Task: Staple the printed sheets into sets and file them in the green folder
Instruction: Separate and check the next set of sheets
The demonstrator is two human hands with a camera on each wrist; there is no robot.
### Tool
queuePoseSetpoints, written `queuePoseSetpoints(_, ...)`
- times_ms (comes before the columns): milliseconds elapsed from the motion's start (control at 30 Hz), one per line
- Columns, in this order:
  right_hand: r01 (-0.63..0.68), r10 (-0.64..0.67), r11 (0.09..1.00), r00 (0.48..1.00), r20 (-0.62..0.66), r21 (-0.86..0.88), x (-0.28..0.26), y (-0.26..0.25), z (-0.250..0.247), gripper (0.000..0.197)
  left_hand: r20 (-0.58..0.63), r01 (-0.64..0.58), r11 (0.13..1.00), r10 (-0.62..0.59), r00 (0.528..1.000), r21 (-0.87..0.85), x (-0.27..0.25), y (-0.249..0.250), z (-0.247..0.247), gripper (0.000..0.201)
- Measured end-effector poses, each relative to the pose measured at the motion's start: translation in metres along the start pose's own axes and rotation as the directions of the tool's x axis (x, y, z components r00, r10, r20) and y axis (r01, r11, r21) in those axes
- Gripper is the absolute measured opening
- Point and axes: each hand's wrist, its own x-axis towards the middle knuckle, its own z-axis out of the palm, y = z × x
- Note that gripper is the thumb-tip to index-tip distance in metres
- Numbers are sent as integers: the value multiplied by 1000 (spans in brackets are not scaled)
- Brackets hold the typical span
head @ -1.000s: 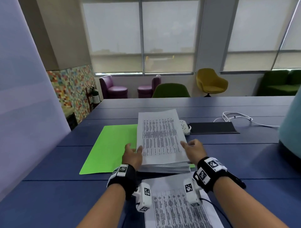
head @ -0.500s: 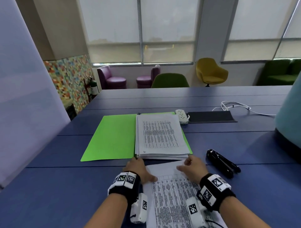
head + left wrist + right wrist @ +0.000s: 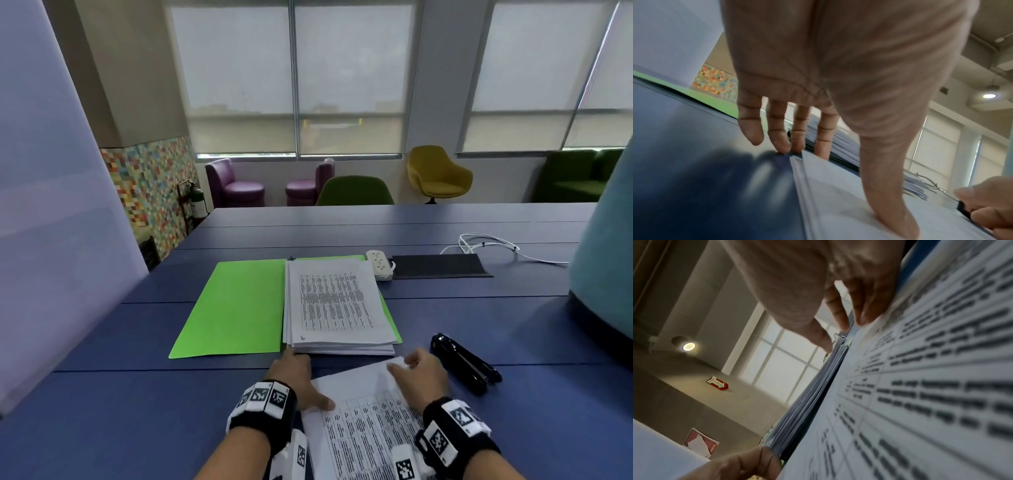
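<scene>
On the near edge of the smooth blue table [image 3: 102, 411], the left hand [image 3: 294, 380] and right hand [image 3: 423, 380] rest on thin flat printed white paper sheets [image 3: 370, 428], fingers nearly straight, gripping nothing.

My table [image 3: 102, 411] is dark blue. The open folder [image 3: 236, 308] on it is bright green; the sheets [image 3: 335, 301] are white with rows of black print. The stapler [image 3: 466, 366] is black — so are my wristbands [image 3: 263, 404], which carry black-and-white square markers.
</scene>
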Motion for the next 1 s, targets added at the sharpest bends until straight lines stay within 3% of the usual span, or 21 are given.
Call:
queuePoseSetpoints(67, -39, 39, 987, 999, -3, -156, -1, -1, -7, 51, 3, -11, 999, 11, 1000, -34, -3, 2, 3, 71)
queuePoseSetpoints(133, -79, 97, 976, 992, 82, -205, -5, -10, -15, 70, 0, 7, 999, -7, 1000, -50, -6, 4, 5, 67)
queuePoseSetpoints(233, -129, 158, 981, 967, 201, -147, -5, -19, -21, 73, 0, 34, 997, -34, 999, -69, -8, 7, 4, 73)
queuePoseSetpoints(333, -167, 173, 985, 909, 378, -49, 6, -14, -27, 87, 2, 51, 995, -51, 999, -88, -7, 6, 5, 75)
queuePoseSetpoints(367, -163, 151, 987, 898, 413, -7, 8, -12, -30, 84, -2, 51, 994, -52, 999, -94, -8, 5, 5, 75)
queuePoseSetpoints(500, -121, 52, 985, 885, 462, 121, -2, -3, -46, 37, -15, 51, 990, -54, 998, -133, -10, 3, 7, 76)
queuePoseSetpoints(567, -208, 57, 953, 837, 544, 220, -7, 10, -48, 35, -17, 51, 988, -54, 998, -146, -11, 1, 6, 77)
queuePoseSetpoints(633, -220, 64, 957, 798, 599, 191, -16, 23, -47, 37, -20, 44, 987, -47, 999, -155, -11, -1, 6, 79)
queuePoseSetpoints(700, -171, 60, 976, 810, 584, 137, -28, 30, -44, 33, -37, 35, 982, -43, 998, -183, -12, -5, 6, 80)
queuePoseSetpoints(767, -172, -20, 946, 813, 582, 274, -35, 32, -38, 21, -77, 31, 958, -55, 995, -286, -12, -12, 9, 87)
queuePoseSetpoints(833, -147, -111, 899, 835, 539, 412, -42, 25, -35, 17, -116, 8, 849, -82, 990, -528, -16, -22, 10, 98)
queuePoseSetpoints(933, -48, -240, 818, 878, 415, 574, -47, -2, -46, 16, -31, -28, 421, -2, 1000, -907, -27, -35, 4, 103)
queuePoseSetpoints(967, -5, -280, 795, 884, 374, 606, -47, -14, -52, 20, 20, -2, 312, 70, 997, -950, -32, -35, 1, 95)
queuePoseSetpoints(1000, 33, -314, 775, 886, 340, 631, -49, -29, -60, 29, 34, -3, 267, 132, 991, -964, -40, -31, -6, 87)
